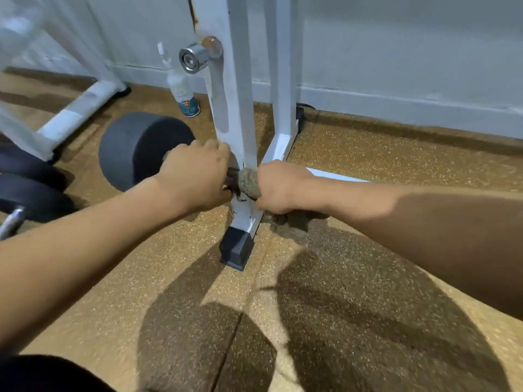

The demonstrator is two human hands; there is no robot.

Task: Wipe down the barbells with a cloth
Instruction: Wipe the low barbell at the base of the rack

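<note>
- Dark metal is showing between the two hands: this is the handle (232, 181) of the barbell, lying low beside the floor, just in front of the white rack post (236, 114).
- Its grey round weight (135, 148) is sitting at the left end, and I judge it is heavy and stiff, so the bar is not shifting easily while somebody is rubbing it.
- Being bare metal, the handle is probably a little slippery, so the best place to take hold is the short bar itself, near the weight, not the wide round end.
- The left hand (195, 176) is curling around the handle next to the weight and is steadying it.
- The right hand (280, 186) is gripping the cloth (249, 183), a brownish fuzzy rag that is bunched around the handle; the cloth is soft and light and is folding to the shape of the bar.
- I cannot tell how far the cloth is wrapping under the bar, because the hand is hiding it.
- A spray bottle (184, 91) is standing on the speckled floor (198, 278) behind the weight, near the wall.
- More dark weights (31, 193) are lying at the far left, well apart from the hands.
- A chrome peg (195, 58) is sticking out of the post higher up.
</note>
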